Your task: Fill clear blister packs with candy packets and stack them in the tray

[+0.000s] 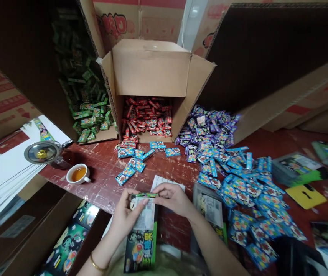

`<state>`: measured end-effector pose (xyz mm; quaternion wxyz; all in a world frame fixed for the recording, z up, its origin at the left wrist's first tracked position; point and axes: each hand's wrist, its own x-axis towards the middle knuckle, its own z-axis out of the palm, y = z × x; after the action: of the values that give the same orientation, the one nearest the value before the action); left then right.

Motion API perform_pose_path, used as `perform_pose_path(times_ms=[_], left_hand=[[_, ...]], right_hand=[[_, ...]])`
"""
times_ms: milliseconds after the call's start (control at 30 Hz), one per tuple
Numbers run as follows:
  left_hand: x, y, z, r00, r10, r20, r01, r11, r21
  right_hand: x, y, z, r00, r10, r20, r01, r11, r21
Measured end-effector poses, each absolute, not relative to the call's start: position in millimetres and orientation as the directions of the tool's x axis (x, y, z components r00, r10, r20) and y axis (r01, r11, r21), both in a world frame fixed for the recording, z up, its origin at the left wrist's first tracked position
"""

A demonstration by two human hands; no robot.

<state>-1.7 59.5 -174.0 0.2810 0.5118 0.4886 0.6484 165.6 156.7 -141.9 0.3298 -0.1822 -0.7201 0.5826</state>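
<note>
Both my hands are at the upper end of a black and green printed candy box [138, 249], which stands out toward me over the table's front edge. My left hand [131, 214] wraps round the box's upper left side, its thumb lying across the pale label panel. My right hand [173, 197] pinches the top right corner with fingers and thumb. A green strip shows along the top edge between the hands; I cannot tell whether it is a flap or contents. Just beyond lies a white printed sheet [168, 182], partly covered by my right hand.
Open cartons hold green packets [93, 117], red packets [146, 115] and purple packets [210, 126]. Blue packets [247, 191] spread across the right. A teacup [78, 174] and metal strainer [43, 152] stand left. Another candy box [210, 211] lies right; a yellow object [306, 195] sits beyond.
</note>
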Motion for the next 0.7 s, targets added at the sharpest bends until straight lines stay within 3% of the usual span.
perform_pose_path(times_ms=[200, 333, 700], left_hand=[[-1.5, 58.5, -172.6, -0.337, 0.861, 0.38, 0.123, -0.36, 0.925], [-3.7, 60.7, -175.6, -0.334, 0.851, 0.406, 0.162, -0.372, 0.914], [-4.8, 61.2, -177.4, -0.321, 0.842, 0.434, 0.258, -0.363, 0.895]], right_hand=[[169.2, 164.5, -140.3, -0.783, 0.586, 0.21, -0.16, 0.136, -0.978], [166.0, 168.0, -133.0, -0.815, 0.553, 0.175, -0.102, 0.159, -0.982], [169.8, 160.3, -144.0, -0.756, 0.615, 0.226, -0.072, 0.265, -0.962]])
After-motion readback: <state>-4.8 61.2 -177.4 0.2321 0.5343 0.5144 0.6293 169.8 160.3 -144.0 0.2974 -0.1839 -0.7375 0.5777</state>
